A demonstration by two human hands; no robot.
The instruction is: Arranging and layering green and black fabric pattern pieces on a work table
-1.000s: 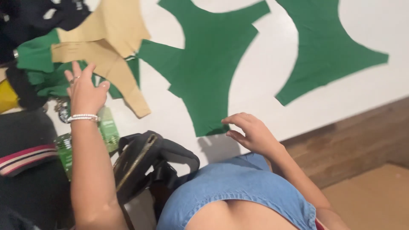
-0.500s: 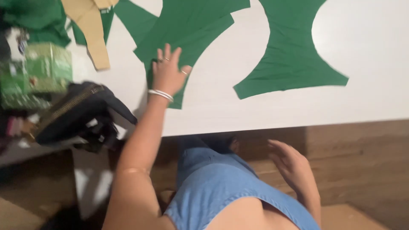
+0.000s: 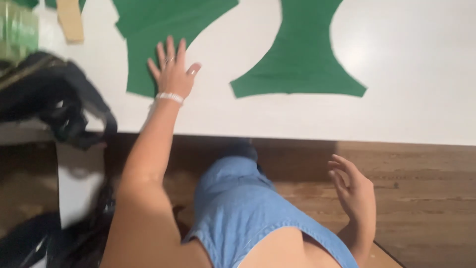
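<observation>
Clearly the flat cut piece of green fabric (image 3: pixel 163 34) under my left hand (image 3: pixel 172 74) is light, limp stuff: it looks thin, it lies dead flat on the white tabletop (image 3: pixel 406 99), and I judge it would fold and slide if lifted by one corner. It looks neither fragile nor slippery enough to skate on that smooth surface, but I would take it near an edge with a pinch, or press and drag it with a flat palm. It lies at the near left part of the white tabletop, its lower edge close to the table's front rim.

My left fingers (image 3: pixel 168 52) are spread wide and straight, palm down, fingertips resting on the green piece and the thumb out on bare tabletop beside it; nothing is clamped. A second green cut fabric piece (image 3: pixel 300 59) lies apart to the right of that hand. My right hand (image 3: pixel 354 191) hangs below the table's edge over the wooden floor (image 3: pixel 426 183), fingers loosely curled and apart, holding nothing.
</observation>
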